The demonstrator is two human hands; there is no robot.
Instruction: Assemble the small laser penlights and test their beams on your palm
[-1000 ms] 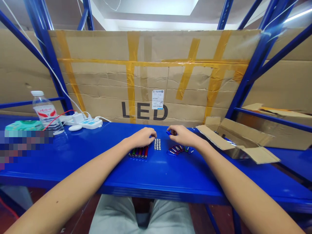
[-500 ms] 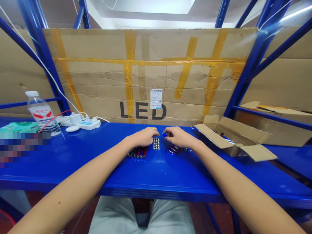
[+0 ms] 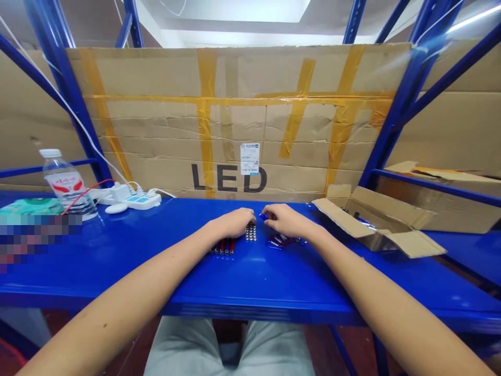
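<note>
On the blue shelf top (image 3: 250, 277) my left hand (image 3: 234, 221) lies curled, its fingertips over a small block of silver button cells (image 3: 251, 233). Whether it pinches one I cannot make out. Under its wrist lies a row of small coloured tubes (image 3: 223, 246). My right hand (image 3: 285, 219) is closed on a small blue tube (image 3: 262, 215), held just above the cells. A heap of coloured clips or caps (image 3: 282, 240) lies under that hand.
An open cardboard box (image 3: 376, 222) sits to the right. At the left stand a water bottle (image 3: 67, 183), a white power strip (image 3: 136, 198) with cables, and a green pack (image 3: 31, 206). A taped cardboard sheet marked LED (image 3: 242, 120) closes the back.
My left hand has slid right onto the button cells. My right hand has drifted slightly left with the blue tube, so the hands are closer together.
</note>
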